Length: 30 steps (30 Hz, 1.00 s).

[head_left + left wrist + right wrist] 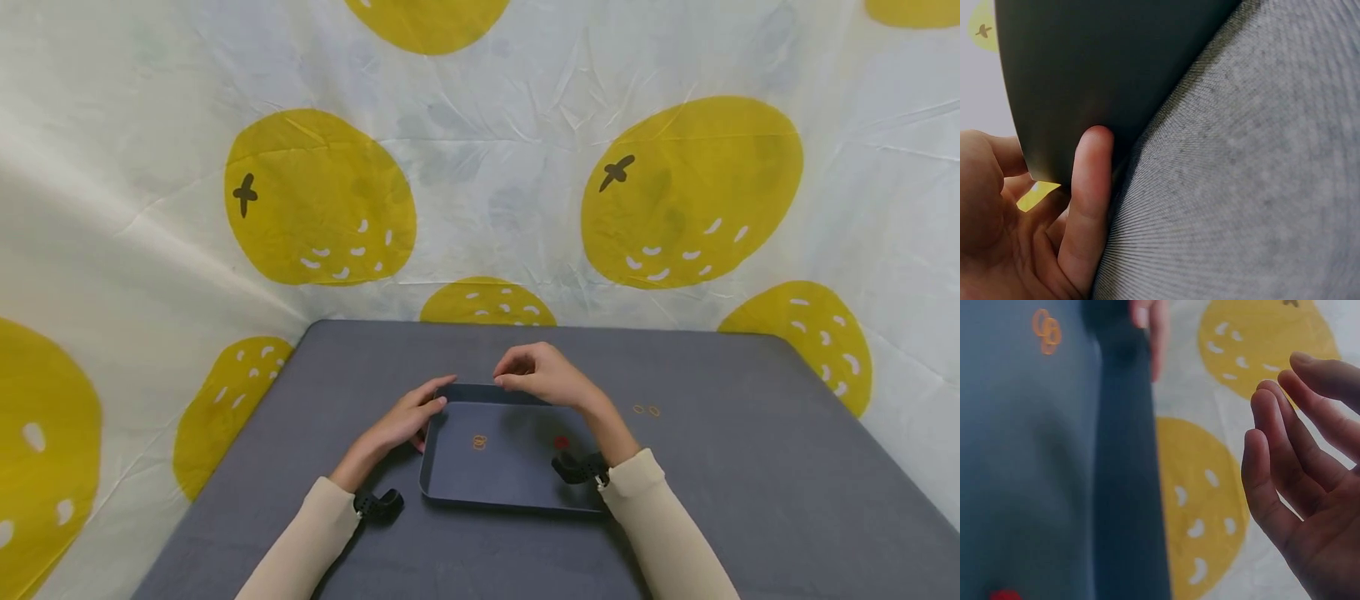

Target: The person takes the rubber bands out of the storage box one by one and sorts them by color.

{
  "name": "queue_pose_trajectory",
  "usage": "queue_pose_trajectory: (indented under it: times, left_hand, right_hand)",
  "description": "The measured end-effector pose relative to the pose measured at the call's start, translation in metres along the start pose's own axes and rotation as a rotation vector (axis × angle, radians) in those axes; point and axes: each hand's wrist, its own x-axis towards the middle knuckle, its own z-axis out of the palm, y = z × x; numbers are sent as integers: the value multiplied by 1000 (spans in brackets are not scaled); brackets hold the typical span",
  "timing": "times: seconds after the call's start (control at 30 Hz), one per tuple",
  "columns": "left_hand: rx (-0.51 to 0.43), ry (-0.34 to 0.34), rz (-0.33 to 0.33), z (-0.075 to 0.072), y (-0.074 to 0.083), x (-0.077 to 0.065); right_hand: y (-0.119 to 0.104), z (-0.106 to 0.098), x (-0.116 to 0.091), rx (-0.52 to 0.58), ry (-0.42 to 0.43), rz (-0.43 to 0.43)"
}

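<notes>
One left hand: thumb and fingers pinch one tray by its corner. One right hand: fingers loosely bent over its far side. Inside, below these fingers, lie orange bands.

illumination over the table is soft and moderate; from where i stand, a pale sheen streaks the left side of the hanging cloth. diffuse shadow lies in the tray beneath the right hand, with further shade along its near edge. head view: acceptably sharp, wide-angle stretch toward the margins. left wrist view: tray wall nearly black, table weave legible. right wrist view: dim; orange rings blurred, right hand shaded against brighter cloth.
</notes>
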Motion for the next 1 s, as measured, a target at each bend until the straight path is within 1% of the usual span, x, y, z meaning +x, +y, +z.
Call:
queue_pose_trajectory:
  times: [0.2, 0.3, 0.4, 0.57, 0.7, 0.87, 1.0]
  left_hand:
    - [-1, 1, -21, -3, 0, -3]
    - [7, -4, -15, -2, 0, -3]
    - [7, -2, -6, 0, -1, -2]
    - [8, 3, -3, 1, -1, -2]
    - [1, -4, -4, 2, -1, -2]
    - [-6, 0, 7, 2, -1, -3]
    - [-6, -1, 5, 1, -1, -3]
  right_hand:
    - [9, 18, 8, -38, -87, 2]
    - [13, 27, 10, -54, -140, 0]
    - [15, 34, 12, -75, -175, -7]
    - [20, 45, 14, -130, -209, -9]
    - [23, 52, 14, -168, -251, 18]
    - [25, 57, 14, -172, -278, 56]
    - [26, 59, 14, -176, -285, 62]
